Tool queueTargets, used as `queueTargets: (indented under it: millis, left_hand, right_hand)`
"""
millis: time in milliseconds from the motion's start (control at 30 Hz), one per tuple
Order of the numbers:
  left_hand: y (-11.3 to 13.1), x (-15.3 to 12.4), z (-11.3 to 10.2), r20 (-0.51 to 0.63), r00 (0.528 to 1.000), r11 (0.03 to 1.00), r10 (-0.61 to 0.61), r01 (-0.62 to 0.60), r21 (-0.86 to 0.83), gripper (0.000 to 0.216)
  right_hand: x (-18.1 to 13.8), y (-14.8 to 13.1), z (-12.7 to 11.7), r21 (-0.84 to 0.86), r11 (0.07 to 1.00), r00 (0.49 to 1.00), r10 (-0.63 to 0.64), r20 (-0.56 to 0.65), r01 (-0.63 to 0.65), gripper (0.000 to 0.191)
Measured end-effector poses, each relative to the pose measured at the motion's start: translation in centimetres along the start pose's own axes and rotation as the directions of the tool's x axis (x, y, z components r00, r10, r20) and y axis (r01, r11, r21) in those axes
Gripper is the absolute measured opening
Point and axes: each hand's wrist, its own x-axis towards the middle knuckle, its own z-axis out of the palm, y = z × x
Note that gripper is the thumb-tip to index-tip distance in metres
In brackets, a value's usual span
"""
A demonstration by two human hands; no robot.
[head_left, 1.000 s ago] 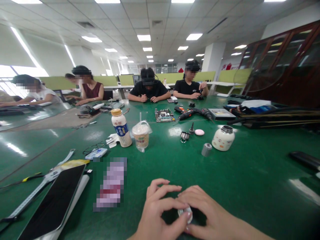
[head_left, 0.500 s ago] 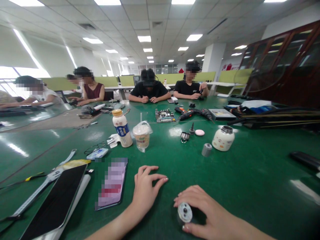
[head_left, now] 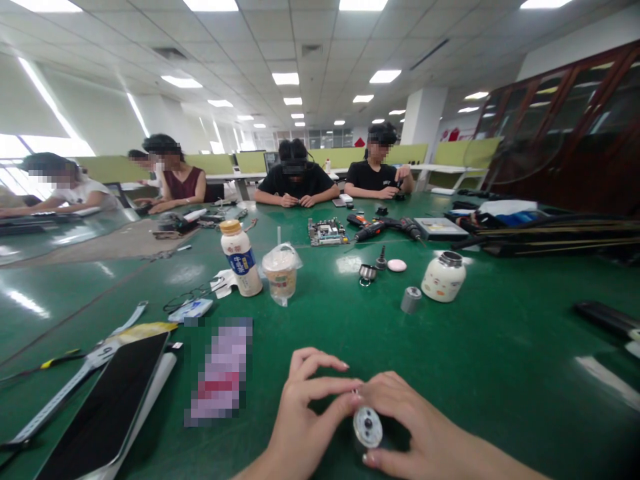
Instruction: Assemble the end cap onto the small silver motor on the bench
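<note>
Both my hands are low at the near edge of the green table [head_left: 500, 347]. My right hand [head_left: 420, 433] is curled around a small dark cylindrical part with a round silver face [head_left: 368, 427], gripping it. My left hand [head_left: 305, 417] has come in from the left, its fingertips bent and touching the top of that same part beside my right fingers. A phone with a blurred screen [head_left: 220, 370] lies just left of my left hand.
A tablet [head_left: 107, 407] lies at the near left. Farther out stand a milk bottle [head_left: 240, 257], a bagged cup [head_left: 281, 272], a white jar [head_left: 443, 277], a grey cap [head_left: 411, 299], small metal parts, a circuit board [head_left: 327, 231] and power tools. Several people sit across the table.
My left hand drew away to rest on the table half a second ago, then came back onto the silver-faced part. My right hand kept hold of it throughout.
</note>
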Motion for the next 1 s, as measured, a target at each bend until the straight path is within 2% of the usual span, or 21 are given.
queueTargets:
  millis: [100,233,333,467,600,700,1000]
  left_hand:
    - [0.9,-0.7,0.6,0.104,0.994,0.99,0.024,-0.009,-0.141,0.011]
    - [1.0,-0.9,0.8,0.178,0.984,0.982,0.0,0.034,-0.187,0.012]
    - [0.9,-0.9,0.6,0.188,0.982,0.987,0.028,0.002,-0.158,0.015]
    - [1.0,-1.1,0.6,0.179,0.975,0.988,0.132,-0.115,-0.103,0.03]
    - [1.1,-1.5,0.7,0.122,0.973,0.98,0.196,-0.192,-0.04,0.04]
    - [1.3,-1.7,0.8,0.082,0.988,0.991,0.133,-0.134,0.013,0.026]
    - [2.1,-1.0,0.5,0.178,0.984,0.999,0.029,-0.035,0.028,0.012]
  right_hand:
    - [0.0,0.1,0.1,-0.009,1.0,1.0,0.005,-0.001,-0.005,0.036]
    - [0.0,0.2,0.2,0.002,1.0,1.0,0.0,-0.004,0.0,0.039]
    - [0.0,0.2,0.2,0.027,1.0,1.0,0.0,-0.008,0.0,0.036]
    - [0.0,0.2,0.3,0.031,1.0,1.0,-0.002,-0.011,0.003,0.034]
    - [0.0,0.2,0.3,0.006,1.0,1.0,0.007,-0.021,-0.007,0.03]
    - [0.0,0.1,0.3,0.007,1.0,1.0,-0.001,-0.018,0.001,0.027]
    - [0.1,0.0,0.3,0.022,1.0,1.0,0.002,-0.01,-0.002,0.026]
